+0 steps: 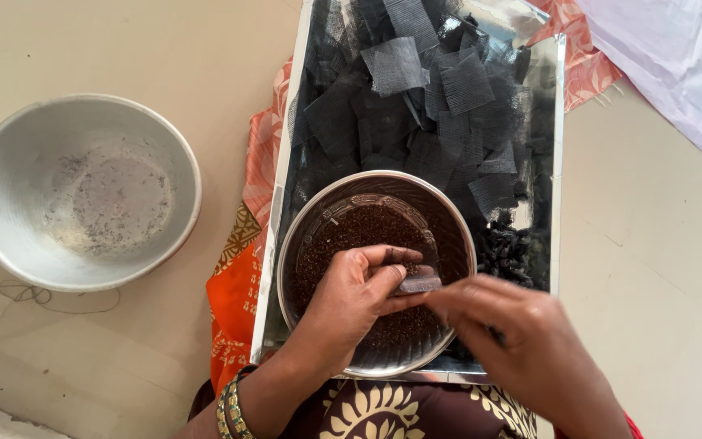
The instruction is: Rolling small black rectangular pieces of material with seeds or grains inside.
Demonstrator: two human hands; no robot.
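A round metal plate (457, 219) heaped with dark brown granules sits in the near part of a rectangular steel tray (274, 244). My left hand (359, 297) hovers over the plate, fingers pinched on a small square of grey mesh (420, 282) with granules on it. My right hand (522, 341) comes in from the lower right and its fingertips meet the same mesh piece. Several cut squares of black mesh (416, 89) fill the far part of the tray. A small pile of dark tied bundles (509, 252) lies to the right of the plate.
A large metal bowl (83, 191) holding only dusty specks stands on the beige floor at the left. Orange patterned cloth (233, 301) lies under the tray. White fabric (676, 65) covers the top right corner. A loose thread (34, 294) lies near the bowl.
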